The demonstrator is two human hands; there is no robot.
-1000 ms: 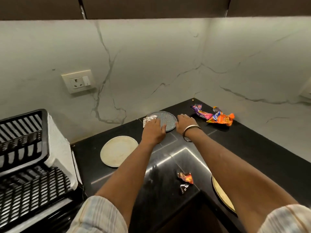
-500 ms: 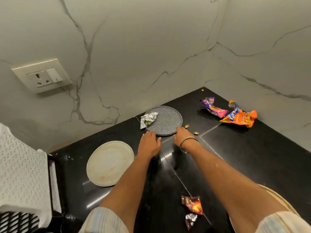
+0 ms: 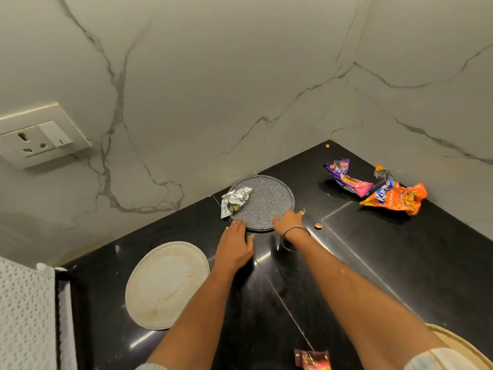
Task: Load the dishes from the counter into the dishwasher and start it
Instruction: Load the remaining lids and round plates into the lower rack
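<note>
1. Speckled grey plate (image 3: 262,202) lies flat on the black desk (image 3: 400,263), near the back wall, with a crumpled foil wrapper (image 3: 235,200) lying over its left rim.
2. Your left hand (image 3: 234,245) rests on the desk at the plate's near-left edge, fingers straight, fingertips touching or just short of the rim; it holds nothing.
3. Your right hand (image 3: 286,222) is on the near-right rim, fingers curled over the edge. Looks like a grip starting, but whether the fingers are under the rim you cannot tell.
4. To do this well: shed the foil wrapper first or tilt it off, or it rides into the dishwasher.
5. The plate sits flat on a slick desk, so drag it toward you or pry one edge, then pinch both sides before lifting.
6. Nut shells (image 3: 318,225) lie just right of your right wrist; keep the sleeve off them.
7. Cream plate (image 3: 166,284) sits near-left, well apart from the grey one, likely next.
8. Another cream dish (image 3: 464,348) is cut off at the bottom right corner; only part of its rim shows.
9. Red wrapper (image 3: 312,360) is cut off at the bottom edge.
10. Snack packets (image 3: 373,188) lie back right, not dishes.
11. Dishwasher is not in view; the white perforated thing (image 3: 24,316) at left is cropped, hard to identify.
</note>
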